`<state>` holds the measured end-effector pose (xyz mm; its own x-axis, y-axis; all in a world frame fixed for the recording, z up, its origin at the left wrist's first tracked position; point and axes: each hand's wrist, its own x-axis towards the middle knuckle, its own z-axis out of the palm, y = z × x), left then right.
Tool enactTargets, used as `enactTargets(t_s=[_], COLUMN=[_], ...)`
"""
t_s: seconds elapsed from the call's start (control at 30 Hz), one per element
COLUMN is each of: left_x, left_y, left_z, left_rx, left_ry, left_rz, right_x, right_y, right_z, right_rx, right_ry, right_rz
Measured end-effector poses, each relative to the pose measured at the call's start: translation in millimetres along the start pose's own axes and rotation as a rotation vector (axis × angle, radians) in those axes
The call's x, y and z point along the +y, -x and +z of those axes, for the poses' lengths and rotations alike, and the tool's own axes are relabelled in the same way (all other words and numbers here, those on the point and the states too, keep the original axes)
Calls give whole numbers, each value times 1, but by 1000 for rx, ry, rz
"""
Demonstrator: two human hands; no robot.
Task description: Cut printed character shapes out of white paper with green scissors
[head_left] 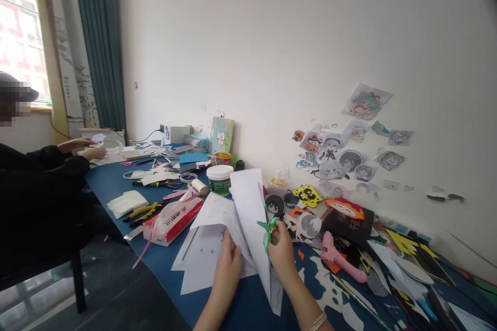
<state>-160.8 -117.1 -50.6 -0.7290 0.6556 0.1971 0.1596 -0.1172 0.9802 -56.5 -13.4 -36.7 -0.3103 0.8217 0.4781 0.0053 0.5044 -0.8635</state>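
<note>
Pinching curled paper (219, 212), the left hand (228, 261) sits left of a tall flap (248, 207) running lengthwise away from the body; the right hand (281, 252), holding green scissors (267, 227), is nearer it.

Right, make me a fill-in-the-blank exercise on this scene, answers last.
The person's left hand holds white sheets of ____.
The person's right hand holds scissors with plastic handles coloured ____.
The rectangular red-and-white cardboard tissue box lies nearer the ____ hand.
The pink plastic glue gun lies to the ____ of both hands.
Missing: paper; green; left; right.
</note>
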Motion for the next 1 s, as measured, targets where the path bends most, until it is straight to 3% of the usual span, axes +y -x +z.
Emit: enactTargets(t_s=[0.13, 0.27, 0.4, 0.53, 0.67, 0.73, 0.87, 0.93, 1.0], left_x=[2, 5, 11, 18, 19, 19, 25, 30, 34], left_y=[9, 22, 32, 34, 23, 13, -5, -8, -7], left_z=[12, 23, 29, 24, 7, -9, -50, -67, -76], left_rx=[-97, -267, -336, -427, -529, -479, -10, 83, 103], left_ry=[-96, -214, -330, -433, -544, -587, -858, -1105, -1269], left_rz=[-3, 209, 392, 545, 512, 469, 243, 92, 56], right_x=[-1, -18, -37, -36, -28, -27, -27, -27, -28], right_y=[4, 10, 12, 7, 1, 0, -2, -3, -4], right_z=[5, 6, 10, 12, 8, 5, -3, -7, -10], right_rx=[-18, -47, 9, 83, 88, 104, 147, 148, 136], right_ry=[32, 64, 225, 419, 528, 565, 646, 693, 734], right_rz=[-20, -17, 97, 104, -11, -53, -88, -68, -41])
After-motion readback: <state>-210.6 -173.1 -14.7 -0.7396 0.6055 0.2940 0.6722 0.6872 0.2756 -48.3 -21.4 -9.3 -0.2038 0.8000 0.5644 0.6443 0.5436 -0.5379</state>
